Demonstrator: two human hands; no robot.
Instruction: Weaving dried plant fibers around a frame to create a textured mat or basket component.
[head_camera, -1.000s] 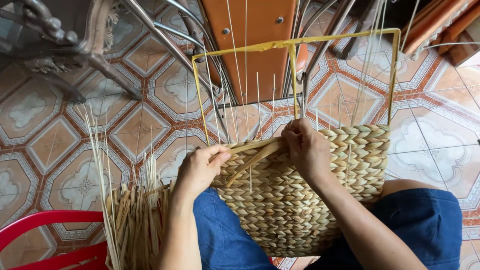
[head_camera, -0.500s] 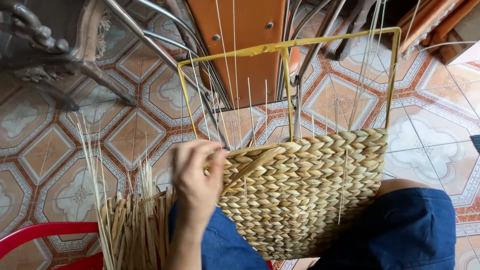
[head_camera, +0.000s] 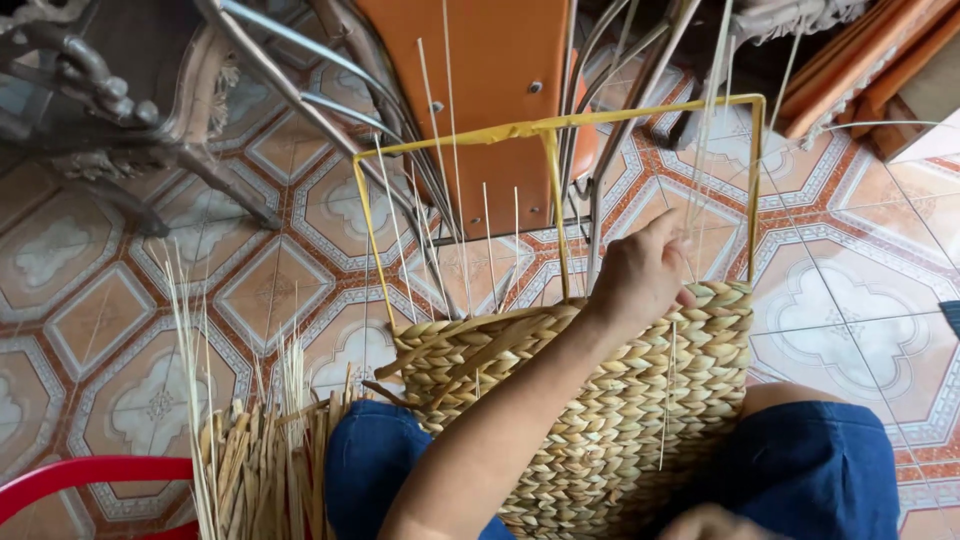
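My left hand (head_camera: 640, 275) reaches across my lap to the top rim of the half-woven straw basket (head_camera: 600, 420), fingers curled together, pinching thin upright strands just beside the yellow wire frame (head_camera: 555, 128); exact grip hidden. Basket sits on my knees, under and below the hand. My right hand (head_camera: 712, 522) barely shows at the bottom edge, can't tell its state. Bundle of dry straw (head_camera: 265, 465) stands well left of the hand, red plastic rim (head_camera: 90, 475) beyond it. Patterned tile floor (head_camera: 120, 300) underneath.

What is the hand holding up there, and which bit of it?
The left hand reaches across the woven basket and pinches thin upright straw strands near its top right edge. The right hand barely shows; its hold cannot be told.
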